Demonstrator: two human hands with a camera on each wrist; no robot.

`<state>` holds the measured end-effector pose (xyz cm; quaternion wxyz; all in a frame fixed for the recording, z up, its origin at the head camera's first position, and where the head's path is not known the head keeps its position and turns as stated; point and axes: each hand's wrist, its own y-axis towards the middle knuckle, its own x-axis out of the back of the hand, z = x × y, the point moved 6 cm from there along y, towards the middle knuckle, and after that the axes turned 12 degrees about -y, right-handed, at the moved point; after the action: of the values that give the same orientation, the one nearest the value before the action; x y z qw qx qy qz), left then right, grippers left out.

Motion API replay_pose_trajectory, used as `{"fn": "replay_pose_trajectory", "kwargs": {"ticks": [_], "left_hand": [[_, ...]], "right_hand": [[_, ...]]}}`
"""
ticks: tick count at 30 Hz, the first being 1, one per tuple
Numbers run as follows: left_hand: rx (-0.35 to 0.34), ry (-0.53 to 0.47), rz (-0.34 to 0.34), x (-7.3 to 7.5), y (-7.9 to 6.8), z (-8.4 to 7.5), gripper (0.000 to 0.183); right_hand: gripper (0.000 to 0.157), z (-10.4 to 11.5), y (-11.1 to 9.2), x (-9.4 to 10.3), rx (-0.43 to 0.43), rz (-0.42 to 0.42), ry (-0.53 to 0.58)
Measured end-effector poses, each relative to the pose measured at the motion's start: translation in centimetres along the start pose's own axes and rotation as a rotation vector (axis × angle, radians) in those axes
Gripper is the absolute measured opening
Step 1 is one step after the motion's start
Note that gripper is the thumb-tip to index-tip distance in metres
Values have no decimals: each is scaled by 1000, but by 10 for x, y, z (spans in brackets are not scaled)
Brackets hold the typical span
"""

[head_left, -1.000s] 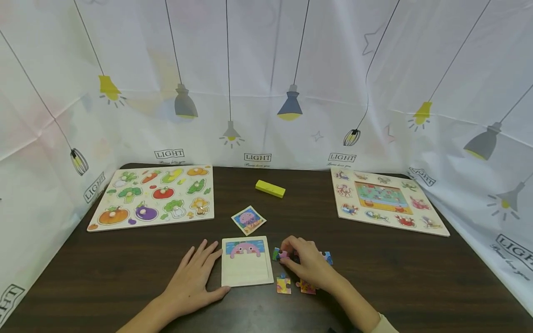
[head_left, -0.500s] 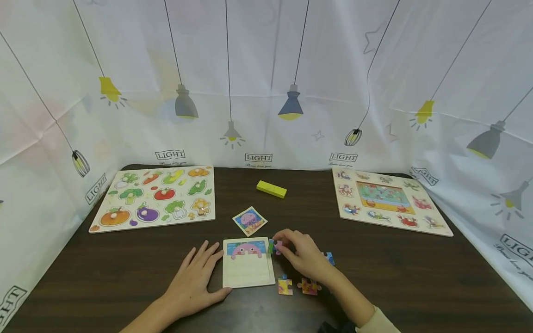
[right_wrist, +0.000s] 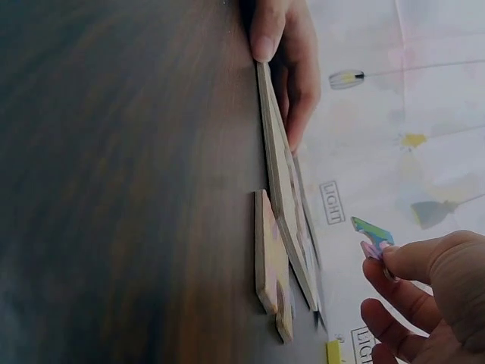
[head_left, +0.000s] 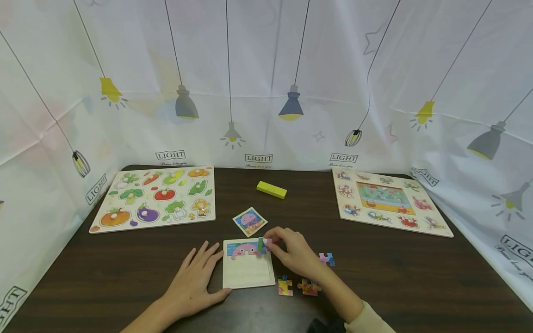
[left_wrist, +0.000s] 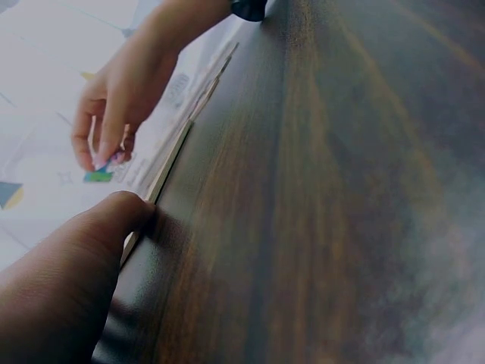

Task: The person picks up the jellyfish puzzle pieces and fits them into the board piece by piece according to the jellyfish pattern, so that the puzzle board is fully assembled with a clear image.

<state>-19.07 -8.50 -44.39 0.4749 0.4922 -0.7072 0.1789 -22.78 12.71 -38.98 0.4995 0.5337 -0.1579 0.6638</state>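
Observation:
A wooden jigsaw tray (head_left: 248,274) lies at the middle front in the head view, with a pink octopus-like head and blue background filling its top strip. My left hand (head_left: 192,281) rests on the table with spread fingers, fingertips at the tray's left edge and thumb at its lower left corner. Between thumb and forefinger, my right hand (head_left: 299,255) pinches a green, blue and pink jigsaw piece (right_wrist: 373,235); it overlaps the tray's upper right corner in the head view. Right of the tray lie a yellow piece (head_left: 285,286), an orange piece (head_left: 309,287) and a blue-pink piece (head_left: 327,259).
A small picture card (head_left: 250,221) lies just behind the tray, with a yellow block (head_left: 271,189) farther back. A vegetable peg board (head_left: 145,194) stands at the back left, a sea-animal board (head_left: 385,200) at the back right. A printed curtain (head_left: 258,69) hangs behind the table.
My right hand has lifted the green and pink jigsaw piece and carried it left, from beside the tray to over its upper right corner. The left hand stays in place.

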Motion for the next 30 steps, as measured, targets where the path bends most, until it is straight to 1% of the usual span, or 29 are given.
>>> {"fn": "replay_pose_trajectory", "kwargs": {"ticks": [4,12,17,25,30], "left_hand": [[-1,5,-1,0,0,0,83],[-20,10,-26,1,0,0,83],[-15,15,-14,1,0,0,83],[-24,2,-12,1,0,1,83],[-19,-12,-9,0,0,1,82]], "right_hand": [[15,5,5,-3,7,5,6],[13,16,14,-9,7,23,52],[13,20,18,-17,14,45,58],[15,27,25,-32,63,82,76],[15,30,25,-42,103,99,54]]}}
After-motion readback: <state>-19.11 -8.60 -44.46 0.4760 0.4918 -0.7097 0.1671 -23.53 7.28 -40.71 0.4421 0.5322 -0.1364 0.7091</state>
